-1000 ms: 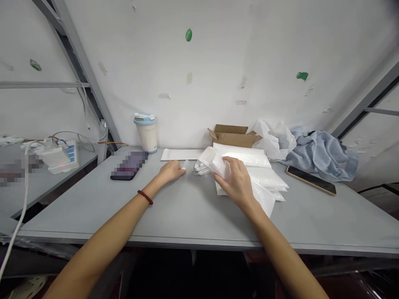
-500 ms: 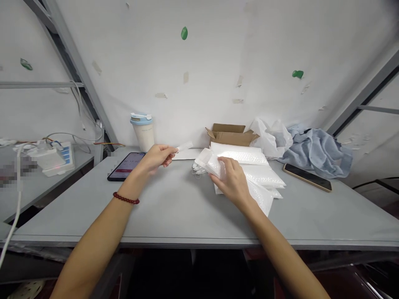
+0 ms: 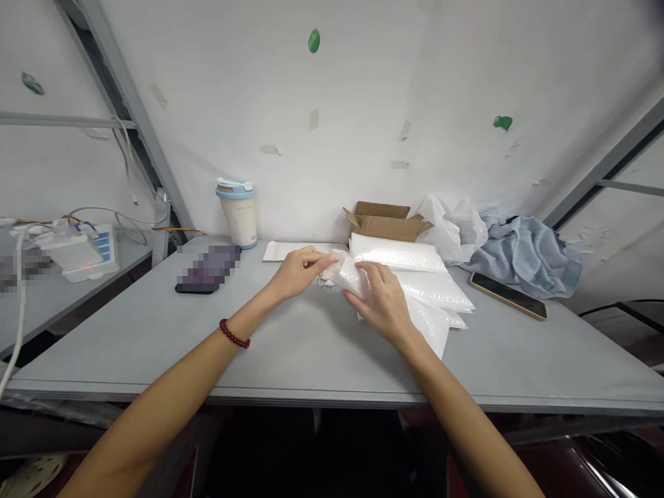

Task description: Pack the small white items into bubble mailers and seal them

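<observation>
My right hand (image 3: 381, 301) grips a white bubble-wrap pouch (image 3: 351, 274) by its near end, over a stack of similar bubble mailers (image 3: 436, 289) on the grey table (image 3: 311, 346). My left hand (image 3: 299, 270), with a red bead bracelet on its wrist, is pinched at the open mouth of that pouch. Its fingers are closed on a small white item that is mostly hidden inside the pouch opening. A few small white pieces lie on the table just under the pouch.
A dark phone (image 3: 207, 271) lies to the left, a lidded cup (image 3: 237, 211) behind it. A white flat envelope (image 3: 280, 250), an open cardboard box (image 3: 386, 221), a plastic bag (image 3: 451, 225), blue cloth (image 3: 523, 252) and a second phone (image 3: 507, 295) sit at the back and right. Power strip and cables (image 3: 77, 245) on a left shelf.
My left hand picked a small white piece off the table, lifted it, then brought it right to the mouth of the pouch. My right hand kept holding the pouch.
</observation>
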Motion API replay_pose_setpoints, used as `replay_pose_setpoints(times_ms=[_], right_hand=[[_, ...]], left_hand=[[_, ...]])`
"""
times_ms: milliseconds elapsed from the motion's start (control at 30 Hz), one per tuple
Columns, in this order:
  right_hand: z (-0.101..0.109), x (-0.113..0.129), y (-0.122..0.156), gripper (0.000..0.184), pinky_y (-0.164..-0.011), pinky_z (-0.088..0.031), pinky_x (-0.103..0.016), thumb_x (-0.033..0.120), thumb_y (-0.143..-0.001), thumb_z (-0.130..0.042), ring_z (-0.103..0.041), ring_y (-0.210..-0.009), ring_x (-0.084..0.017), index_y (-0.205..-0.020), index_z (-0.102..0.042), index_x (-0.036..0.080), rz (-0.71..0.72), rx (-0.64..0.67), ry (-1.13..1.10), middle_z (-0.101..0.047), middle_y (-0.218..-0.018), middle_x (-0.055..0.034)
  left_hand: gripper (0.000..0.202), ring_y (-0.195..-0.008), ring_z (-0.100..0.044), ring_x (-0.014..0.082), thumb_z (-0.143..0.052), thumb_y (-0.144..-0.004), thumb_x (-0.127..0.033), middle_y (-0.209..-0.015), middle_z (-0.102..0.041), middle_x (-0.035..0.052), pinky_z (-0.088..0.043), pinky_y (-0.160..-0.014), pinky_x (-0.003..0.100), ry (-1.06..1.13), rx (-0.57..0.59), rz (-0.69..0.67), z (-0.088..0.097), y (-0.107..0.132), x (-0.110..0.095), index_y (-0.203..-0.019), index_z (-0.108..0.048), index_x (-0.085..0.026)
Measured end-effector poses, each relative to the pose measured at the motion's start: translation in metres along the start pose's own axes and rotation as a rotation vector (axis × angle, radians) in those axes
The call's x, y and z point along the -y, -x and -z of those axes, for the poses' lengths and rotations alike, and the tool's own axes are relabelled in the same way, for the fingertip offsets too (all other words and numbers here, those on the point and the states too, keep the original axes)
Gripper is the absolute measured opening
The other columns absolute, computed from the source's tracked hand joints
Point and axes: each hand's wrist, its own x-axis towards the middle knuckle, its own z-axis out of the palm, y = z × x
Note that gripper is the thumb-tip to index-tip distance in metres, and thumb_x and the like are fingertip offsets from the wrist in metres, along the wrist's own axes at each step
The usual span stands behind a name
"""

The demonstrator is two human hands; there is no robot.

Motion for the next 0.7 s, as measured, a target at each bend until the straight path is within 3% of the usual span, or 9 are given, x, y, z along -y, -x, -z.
replay_pose_setpoints(times_ms=[67,133,233,333,433,533,700], right_hand=[[0.002,-0.002,-0.001,0.036,-0.079,-0.048,-0.043,0.039,-0.083,-0.056,-0.056,-0.097,-0.03,-0.113,-0.049,0.019,-0.029,-0.05,-0.02,-0.06,-0.107,-0.0123],[0.004,-0.005,-0.002,0.037,-0.081,-0.047,-0.043,0.039,-0.083,-0.057,-0.055,-0.098,-0.029,-0.112,-0.049,0.019,-0.073,-0.131,-0.032,-0.06,-0.107,-0.0121],[0.007,-0.009,-0.004,0.039,-0.083,-0.047,-0.044,0.039,-0.081,-0.06,-0.055,-0.099,-0.029,-0.112,-0.049,0.018,-0.139,-0.244,-0.039,-0.06,-0.106,-0.0126],[0.008,-0.01,-0.004,0.04,-0.083,-0.047,-0.044,0.037,-0.08,-0.061,-0.055,-0.098,-0.029,-0.112,-0.049,0.017,-0.175,-0.309,-0.045,-0.059,-0.104,-0.0129],[0.008,-0.007,-0.004,0.04,-0.083,-0.047,-0.044,0.036,-0.08,-0.061,-0.055,-0.099,-0.029,-0.112,-0.048,0.017,-0.178,-0.315,-0.055,-0.059,-0.104,-0.0133],[0.007,-0.005,-0.004,0.039,-0.085,-0.046,-0.045,0.036,-0.081,-0.06,-0.054,-0.099,-0.029,-0.113,-0.047,0.018,-0.159,-0.295,-0.064,-0.058,-0.105,-0.0136],[0.006,-0.006,-0.003,0.04,-0.086,-0.045,-0.045,0.038,-0.082,-0.057,-0.053,-0.102,-0.029,-0.116,-0.046,0.019,-0.145,-0.233,-0.064,-0.057,-0.109,-0.0134]], left_hand=[[0.038,-0.072,-0.055,0.0144,-0.042,-0.089,-0.043,-0.075,-0.062,0.0016,-0.042,-0.068,0.026,-0.003,-0.163,0.036,-0.004,-0.001,0.006,-0.093,-0.071,-0.018],[0.039,-0.071,-0.055,0.0149,-0.038,-0.09,-0.041,-0.077,-0.063,0.0024,-0.042,-0.067,0.026,-0.066,-0.221,0.08,-0.008,-0.002,0.017,-0.095,-0.068,-0.017],[0.03,-0.074,-0.056,0.0176,-0.047,-0.085,-0.038,-0.08,-0.063,0.0044,-0.042,-0.068,0.029,-0.313,0.0,0.057,-0.019,-0.001,0.037,-0.089,-0.067,-0.017],[0.027,-0.089,-0.056,0.0241,-0.055,-0.079,-0.038,-0.09,-0.062,0.0083,-0.044,-0.071,0.032,-0.527,0.187,-0.006,-0.032,0.003,0.048,-0.093,-0.065,-0.017],[0.021,-0.095,-0.054,0.0283,-0.052,-0.081,-0.034,-0.093,-0.062,0.0119,-0.044,-0.069,0.034,-0.63,0.251,-0.048,-0.042,0.008,0.046,-0.089,-0.062,-0.017],[0.021,-0.086,-0.055,0.0282,-0.043,-0.084,-0.025,-0.083,-0.062,0.0131,-0.041,-0.062,0.034,-0.678,0.297,-0.076,-0.046,0.011,0.039,-0.075,-0.061,-0.017],[0.019,-0.067,-0.055,0.0203,-0.046,-0.079,-0.021,-0.071,-0.063,0.0065,-0.036,-0.057,0.029,-0.549,0.314,0.003,-0.03,0.008,0.03,-0.066,-0.059,-0.018]])
